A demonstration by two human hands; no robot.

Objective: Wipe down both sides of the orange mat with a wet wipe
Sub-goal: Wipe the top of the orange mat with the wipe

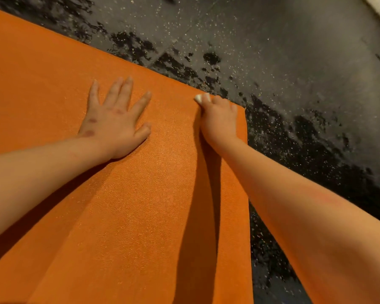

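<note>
Two bare forearms are seen reaching in from 7 and 5 o'clock over an orange mat [140, 216], which is spread flat and fills the view from 6 round to 10 o'clock. Just left of centre, the left hand [116, 121] is laid palm-down on the mat, its grip apart, fingers straight and splayed. At its 3 o'clock, near the mat's far corner, the right hand [218, 119] is set on the mat with its grip clamped on a bunched white wet wipe [199, 98], only a small part of which is shown past the fingers. Beyond the mat's edge, from 12 to 4 o'clock, a dark speckled floor [294, 62] with black blotches is seen.
</note>
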